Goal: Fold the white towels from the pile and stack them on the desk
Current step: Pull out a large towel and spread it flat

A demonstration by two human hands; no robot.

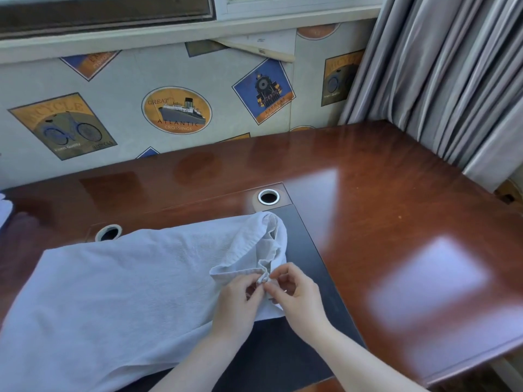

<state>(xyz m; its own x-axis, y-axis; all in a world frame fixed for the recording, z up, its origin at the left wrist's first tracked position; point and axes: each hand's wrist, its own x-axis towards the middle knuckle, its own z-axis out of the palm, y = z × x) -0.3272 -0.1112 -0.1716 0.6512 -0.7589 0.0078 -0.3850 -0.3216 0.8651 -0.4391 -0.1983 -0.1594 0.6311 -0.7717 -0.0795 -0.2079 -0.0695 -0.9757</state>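
A large white terry towel [119,290] lies spread over the glossy reddish-brown wooden table [396,222] and its dark inset panel, while the left hand [237,301] and right hand [297,292] each close their grip in a pinch on its bunched right corner.

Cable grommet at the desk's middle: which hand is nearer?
Right hand, slightly: it pinches the towel corner almost directly below the grommet; left hand sits further left.
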